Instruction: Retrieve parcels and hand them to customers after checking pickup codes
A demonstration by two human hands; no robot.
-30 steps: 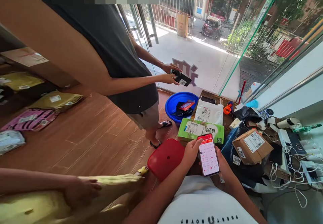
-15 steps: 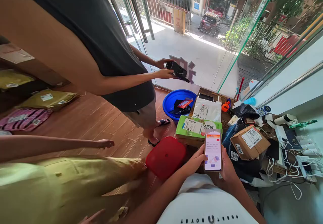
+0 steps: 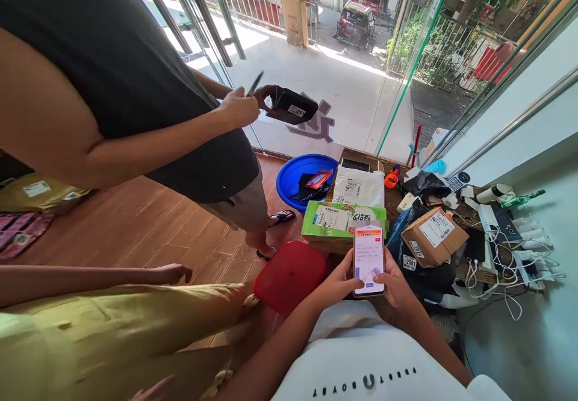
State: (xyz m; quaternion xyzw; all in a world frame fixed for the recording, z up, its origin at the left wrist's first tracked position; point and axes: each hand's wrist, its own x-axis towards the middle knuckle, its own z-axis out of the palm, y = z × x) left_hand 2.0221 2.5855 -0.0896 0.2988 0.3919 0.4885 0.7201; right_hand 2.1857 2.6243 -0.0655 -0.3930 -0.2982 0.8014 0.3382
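Both my hands hold a smartphone (image 3: pixel 369 256) upright in front of my white shirt, its lit screen facing me. Around the left edge is wrapped my left hand (image 3: pixel 342 277), with the thumb low on the screen. On the other edge, my right hand (image 3: pixel 394 282) grips too, its thumb over the lower part of the screen. Just beyond the phone lies a green box (image 3: pixel 334 219) with shipping labels. A brown cardboard parcel (image 3: pixel 434 236) sits to the right of my right hand, on top of dark bags. Behind the green box lies a white parcel bag (image 3: pixel 359 185).
A person in a dark shirt (image 3: pixel 149 76) stands ahead left, holding a black package (image 3: pixel 293 105) and a dark slim tool. Another person in yellow trousers (image 3: pixel 126 323) is at my left. A red stool (image 3: pixel 291 276), blue basin (image 3: pixel 284 178) and tangled white cables (image 3: pixel 501 250) are nearby.
My right thumb has come onto the phone screen. The view has shifted slightly, and the person in the dark shirt has turned the black package and now raises a dark slim tool beside it.
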